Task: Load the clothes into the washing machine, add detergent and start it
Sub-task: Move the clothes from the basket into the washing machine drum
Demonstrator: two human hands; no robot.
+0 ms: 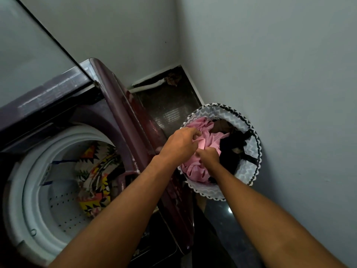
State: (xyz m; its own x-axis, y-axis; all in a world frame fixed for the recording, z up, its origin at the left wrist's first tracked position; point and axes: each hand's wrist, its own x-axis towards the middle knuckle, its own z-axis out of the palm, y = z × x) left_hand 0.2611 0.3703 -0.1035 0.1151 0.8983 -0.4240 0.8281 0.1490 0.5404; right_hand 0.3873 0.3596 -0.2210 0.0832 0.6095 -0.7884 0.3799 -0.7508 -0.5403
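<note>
While over the basket [239, 120], both hands [195, 149] gripping pink cloth [195, 169].

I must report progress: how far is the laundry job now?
Done: one colourful patterned cloth lies in the open white drum. In hand: left hand and right hand grip the pink garment in the round zigzag-patterned basket. Left: pink, black clothes, brown ones; detergent and starting.

Dim, soft light is filling the corner; glare is glinting off the dark floor [229, 210]; wide-angle distortion is bending the edges.
</note>
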